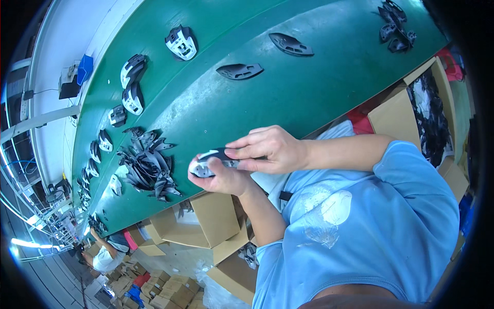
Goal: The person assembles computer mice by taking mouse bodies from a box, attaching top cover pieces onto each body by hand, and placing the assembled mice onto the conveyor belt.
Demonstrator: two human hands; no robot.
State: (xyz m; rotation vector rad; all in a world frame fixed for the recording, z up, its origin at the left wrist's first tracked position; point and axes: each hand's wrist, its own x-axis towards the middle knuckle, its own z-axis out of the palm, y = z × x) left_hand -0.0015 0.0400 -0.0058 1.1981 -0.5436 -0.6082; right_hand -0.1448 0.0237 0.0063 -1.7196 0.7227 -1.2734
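My left hand (pixel 222 176) is closed around a black-and-white curved plastic shell (pixel 201 169), holding it just off the table's near edge. The fingers of my right hand (pixel 272 149) pinch the shell's dark upper side at its right end. My fingers cover much of the shell, so how its dark and white parts meet is hidden. To the left of my hands lies a heap of black curved plastic pieces (pixel 149 165). Two slotted black pieces, one nearer (pixel 240 71) and one farther (pixel 291 45), lie apart beyond my hands.
The green table (pixel 329 77) curves across the view. Black-and-white shells (pixel 181 43) form a line along its left side. More black parts (pixel 396 28) lie far right. Open cardboard boxes (pixel 216 216) stand below the near edge. Another person (pixel 107 257) works at the table's far-left end.
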